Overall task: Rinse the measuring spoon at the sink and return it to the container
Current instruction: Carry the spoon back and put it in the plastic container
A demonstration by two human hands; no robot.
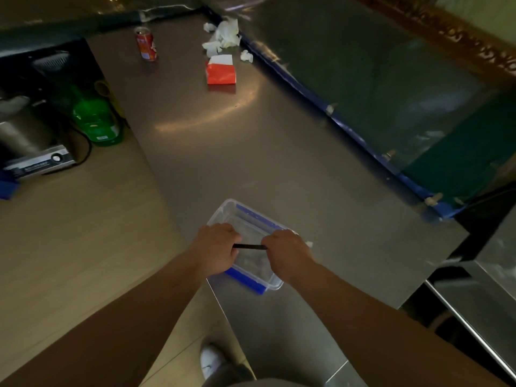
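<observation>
A clear plastic container [223, 212] with blue clips stands on the steel counter near its front left corner. Both my hands are over it. A thin black handle, the measuring spoon [249, 246], runs level between them. My left hand [216, 248] is closed on its left end and my right hand [287, 254] is closed on its right end. The spoon's bowl is hidden inside one of the hands; I cannot tell which. Something pale lies in the container's bottom, blurred.
A red can [146, 43], a red-and-white carton [221, 71] and crumpled white tissues [224, 34] lie at the counter's far end. A green bottle [96, 120] and a metal appliance [33, 152] stand on the floor at the left. A steel basin edge [472, 325] shows at the right.
</observation>
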